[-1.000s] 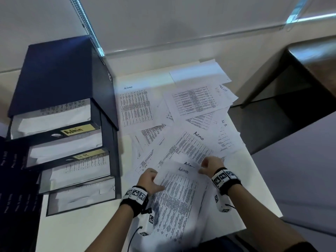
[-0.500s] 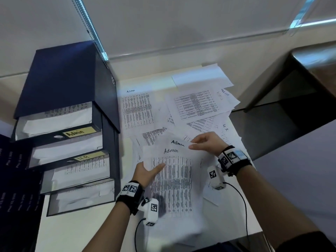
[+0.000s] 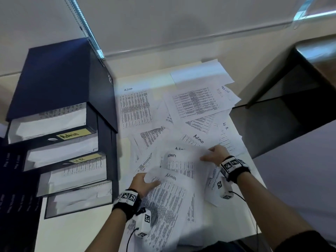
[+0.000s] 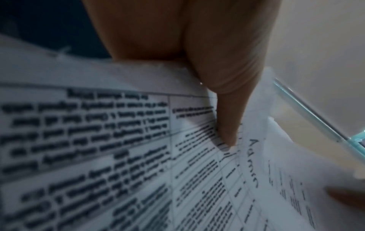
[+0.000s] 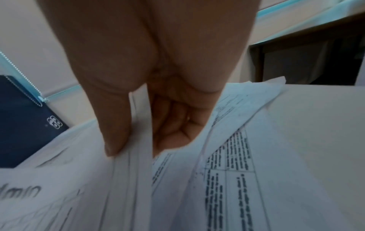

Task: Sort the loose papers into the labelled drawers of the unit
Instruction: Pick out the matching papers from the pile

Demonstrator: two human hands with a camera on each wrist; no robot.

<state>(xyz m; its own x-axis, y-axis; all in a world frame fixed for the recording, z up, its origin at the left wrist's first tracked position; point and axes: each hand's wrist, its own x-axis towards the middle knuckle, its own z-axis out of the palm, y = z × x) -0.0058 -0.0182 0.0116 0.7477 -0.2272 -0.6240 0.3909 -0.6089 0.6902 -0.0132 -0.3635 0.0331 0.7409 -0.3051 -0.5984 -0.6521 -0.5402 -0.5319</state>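
Observation:
A dark blue drawer unit (image 3: 60, 79) stands at the left with its drawers pulled out, two of them labelled Admin (image 3: 74, 134) and HR (image 3: 81, 159). Printed papers lie scattered across the white table (image 3: 72, 231). My left hand (image 3: 145, 181) pinches the left edge of the front Admin sheet (image 3: 169, 200), thumb (image 4: 227, 121) on top of the front Admin sheet (image 4: 118, 140). My right hand (image 3: 212, 155) pinches the right edge of the rear Admin sheet (image 3: 181, 162). In the right wrist view its thumb (image 5: 114, 125) and fingers clamp the rear Admin sheet (image 5: 130, 171), with other sheet edges beside it.
More sheets marked Admin (image 3: 134, 108) and HR (image 3: 227, 135) cover the table's middle and back. The table's right edge (image 3: 243, 146) drops to a dark gap and a dark desk (image 3: 309, 73). All four drawers hold white paper. A blind chain (image 3: 91, 37) hangs above the unit.
Both hands lifted Admin sheets off the pile. Since half a second ago the two sheets have spread apart, the left-held one nearer me and the right-held one behind it.

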